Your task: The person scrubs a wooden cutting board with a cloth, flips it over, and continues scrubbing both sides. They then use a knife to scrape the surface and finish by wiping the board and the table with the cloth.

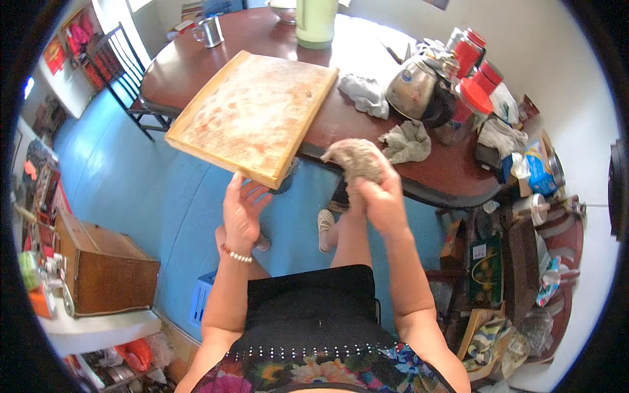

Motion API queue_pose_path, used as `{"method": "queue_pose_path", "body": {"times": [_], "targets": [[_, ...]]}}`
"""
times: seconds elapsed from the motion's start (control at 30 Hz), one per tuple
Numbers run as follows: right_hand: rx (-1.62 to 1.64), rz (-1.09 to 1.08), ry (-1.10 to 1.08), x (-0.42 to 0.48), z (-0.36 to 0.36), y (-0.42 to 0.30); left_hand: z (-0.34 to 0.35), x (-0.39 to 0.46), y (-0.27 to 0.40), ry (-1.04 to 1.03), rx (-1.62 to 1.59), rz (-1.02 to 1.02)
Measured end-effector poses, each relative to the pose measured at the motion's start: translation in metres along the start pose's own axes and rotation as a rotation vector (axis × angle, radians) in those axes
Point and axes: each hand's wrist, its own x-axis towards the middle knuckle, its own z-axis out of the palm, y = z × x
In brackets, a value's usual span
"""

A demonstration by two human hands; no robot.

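Note:
A floured wooden board with a raised rim (255,113) lies tilted across the near left edge of the dark red table (363,125), its front corner past the edge. Beneath that front rim is my left hand (243,211), palm up with fingers apart; its fingertips are at the rim, and whether they bear any weight I cannot tell. To the right of the board, my right hand (383,196) is closed on a bunched grey-brown cloth (356,157). Another greyish cloth (407,141) lies on the table just beyond that hand, and a pale grey cloth (364,94) lies farther back.
A metal kettle (412,86), red-lidded containers (474,96) and a green jug (316,24) stand on the table, with a steel mug (211,32) at the far left. A black chair (118,73) is at the left, a wooden cabinet (110,267) lower left, and a blue plastic stool (200,294) by my left arm.

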Motion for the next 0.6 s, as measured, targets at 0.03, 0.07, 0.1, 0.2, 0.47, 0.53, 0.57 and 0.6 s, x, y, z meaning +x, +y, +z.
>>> {"method": "queue_pose_path", "body": {"times": [0.03,0.07,0.1,0.2,0.47,0.53,0.57,0.6], "targets": [[-0.213,-0.093,-0.021,0.002,0.016,0.008,0.010,0.002,0.000,-0.024,-0.057,-0.019],[-0.508,-0.289,0.004,0.003,0.036,0.013,0.019,0.004,0.000,-0.050,-0.113,-0.038],[-0.558,-0.370,-0.036,0.005,0.057,0.019,0.021,0.005,0.003,-0.065,-0.164,-0.047],[-0.660,-0.558,-0.107,0.010,0.092,0.035,0.018,0.031,-0.018,-0.123,-0.176,0.014],[-0.927,-0.530,-0.119,0.118,0.069,0.073,0.017,0.025,-0.013,-0.048,-0.082,0.022],[-0.976,-0.390,-0.088,0.164,0.047,0.076,0.017,0.023,-0.013,-0.088,-0.094,0.003],[-0.995,-0.318,-0.056,0.181,0.038,0.074,0.020,0.023,-0.014,-0.087,-0.098,0.002],[-1.052,-0.288,-0.057,0.193,0.035,0.073,0.022,0.021,-0.015,-0.081,-0.103,0.003]]}}
